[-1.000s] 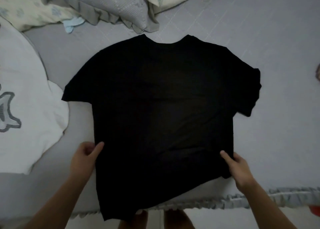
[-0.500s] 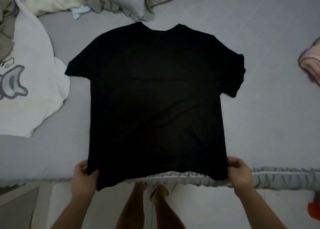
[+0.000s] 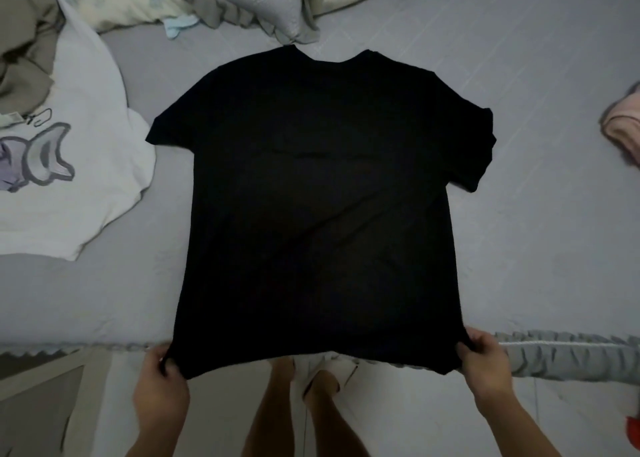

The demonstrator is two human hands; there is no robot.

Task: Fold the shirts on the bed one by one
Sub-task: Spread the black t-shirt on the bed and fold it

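Observation:
A black short-sleeved shirt (image 3: pixel 322 207) lies spread flat on the grey bed (image 3: pixel 540 235), neck away from me, both sleeves out to the sides. Its hem hangs just past the bed's ruffled front edge. My left hand (image 3: pixel 161 377) grips the hem's left corner. My right hand (image 3: pixel 483 363) grips the hem's right corner. The cloth is pulled taut between them.
A white shirt with a grey cartoon print (image 3: pixel 65 179) lies at the left, a grey-brown garment (image 3: pixel 24 41) above it. Pillows (image 3: pixel 242 3) crowd the far edge. A pink garment (image 3: pixel 623 131) sits at the right edge. My legs (image 3: pixel 304 408) stand below the ruffle (image 3: pixel 568 356).
Both hands slid from the shirt's sides down to the hem corners and drew the shirt toward me, so the hem now overhangs the bed's edge.

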